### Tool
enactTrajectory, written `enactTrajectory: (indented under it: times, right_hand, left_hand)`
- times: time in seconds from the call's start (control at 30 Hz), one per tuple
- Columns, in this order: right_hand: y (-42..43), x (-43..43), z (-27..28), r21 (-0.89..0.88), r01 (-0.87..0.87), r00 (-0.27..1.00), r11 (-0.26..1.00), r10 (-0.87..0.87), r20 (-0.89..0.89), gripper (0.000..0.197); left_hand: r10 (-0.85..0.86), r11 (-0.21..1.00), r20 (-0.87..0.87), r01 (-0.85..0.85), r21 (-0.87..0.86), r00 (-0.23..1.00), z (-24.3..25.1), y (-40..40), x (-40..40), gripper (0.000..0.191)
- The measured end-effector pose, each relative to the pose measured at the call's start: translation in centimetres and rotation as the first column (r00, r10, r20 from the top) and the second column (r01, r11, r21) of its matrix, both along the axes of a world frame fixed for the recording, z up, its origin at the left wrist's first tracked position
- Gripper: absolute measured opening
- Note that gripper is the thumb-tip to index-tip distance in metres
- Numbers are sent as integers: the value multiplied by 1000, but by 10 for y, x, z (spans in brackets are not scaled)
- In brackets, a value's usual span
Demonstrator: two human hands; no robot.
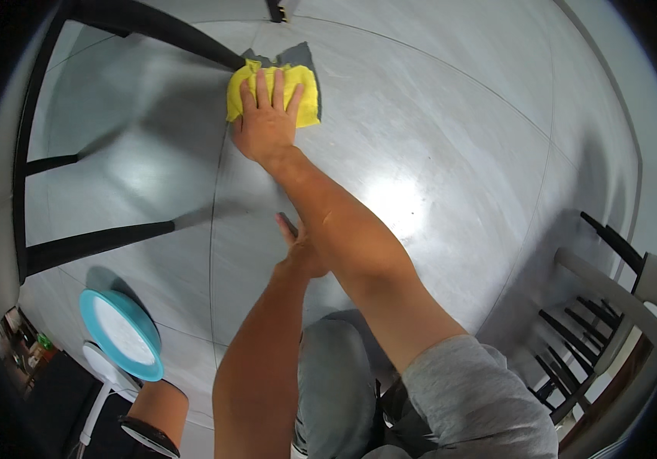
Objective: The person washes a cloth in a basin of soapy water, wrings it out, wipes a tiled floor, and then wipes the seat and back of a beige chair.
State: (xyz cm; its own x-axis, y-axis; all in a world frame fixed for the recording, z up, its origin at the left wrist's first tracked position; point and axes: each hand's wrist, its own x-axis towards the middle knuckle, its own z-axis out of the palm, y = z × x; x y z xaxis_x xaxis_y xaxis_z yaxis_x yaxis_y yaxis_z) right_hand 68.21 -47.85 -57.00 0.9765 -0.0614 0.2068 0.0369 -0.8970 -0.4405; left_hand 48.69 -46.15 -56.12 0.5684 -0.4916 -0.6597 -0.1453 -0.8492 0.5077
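Fingers spread, my right hand (266, 123) presses flat on a yellow cloth (307, 94) with a grey underside, which lies on the light grey tiled floor (449, 115). The grey side shows along its far and right edges. A black chair leg (190, 37) reaches down to the cloth's upper left edge. Nearer to me, my left hand (303, 252) is low beneath my right forearm, which hides most of it. One digit points up and to the left; whether it holds anything cannot be seen.
Two more black legs (99, 244) of that chair stand left of my hands. At lower left are a turquoise basin (153, 338) with a white interior, an orange-brown bin (162, 404) and a white round-headed appliance (99, 361) on a pole. Chairs (586, 344) with dark legs stand at right.
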Motion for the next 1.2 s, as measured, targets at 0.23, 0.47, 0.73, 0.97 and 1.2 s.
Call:
enactTrajectory:
  times: [0.23, 0.47, 0.73, 0.97, 1.2]
  right_hand:
    - [-162, -48, 4, -74, -670, 742, 738, 669, -42, 46]
    - [-421, -143, 23, -155, -443, 891, 883, 414, -187, 54]
    - [-671, -334, -61, -551, 415, 699, 724, -641, -316, 65]
    - [-479, -219, -41, -66, 948, 250, 313, -854, -455, 78]
    - [-235, -109, -18, -13, 821, 504, 571, -734, -455, 82]
  left_hand:
    - [-24, 966, -113, 52, 252, 993, 65, -26, 29, 140]
    - [53, 956, -92, -24, 291, 994, 65, -29, 24, 150]
    - [14, 972, 57, -27, 233, 998, 52, -33, 11, 147]
    - [173, 950, 495, -12, -311, 851, 11, 28, -31, 127]
    - [460, 809, 148, -482, 335, 875, 72, 197, -124, 154]
